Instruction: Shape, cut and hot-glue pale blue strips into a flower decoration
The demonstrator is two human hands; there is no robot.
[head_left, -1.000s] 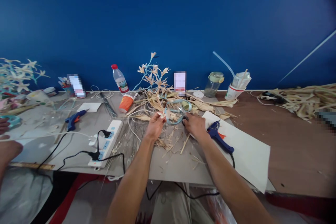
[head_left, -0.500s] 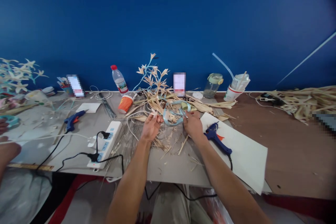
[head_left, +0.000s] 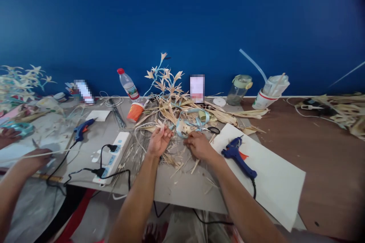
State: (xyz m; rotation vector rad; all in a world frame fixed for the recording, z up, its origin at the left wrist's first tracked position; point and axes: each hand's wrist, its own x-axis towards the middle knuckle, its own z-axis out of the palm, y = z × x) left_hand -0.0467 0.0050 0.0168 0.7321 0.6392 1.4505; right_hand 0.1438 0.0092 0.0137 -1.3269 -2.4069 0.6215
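My left hand [head_left: 160, 140] is closed in a pinch on a small pale husk flower [head_left: 160, 124], its petals showing above the fingertips. To its right, my right hand [head_left: 199, 145] has its fingers curled together; whatever they hold, if anything, is hidden. Just beyond the right hand lie scissors [head_left: 213, 130] with dark handles. A loop of light blue ribbon [head_left: 180, 129] curls between the hands and a pile of dried husks [head_left: 168, 109]. Behind the pile rises a branch of husk flowers [head_left: 161, 83] with a blue-wrapped stem.
A blue glue gun [head_left: 239, 157] rests on a white board [head_left: 279, 182] at right. Left are a power strip [head_left: 116, 155], an orange paper cup [head_left: 135, 112], a bottle [head_left: 129, 85] and another glue gun [head_left: 83, 130]. A co-worker's hand [head_left: 35, 159] works at far left.
My right hand has moved left and slightly down, nearer my left hand, and the scissors now show on the table beyond it. The co-worker's near hand has come further into view.
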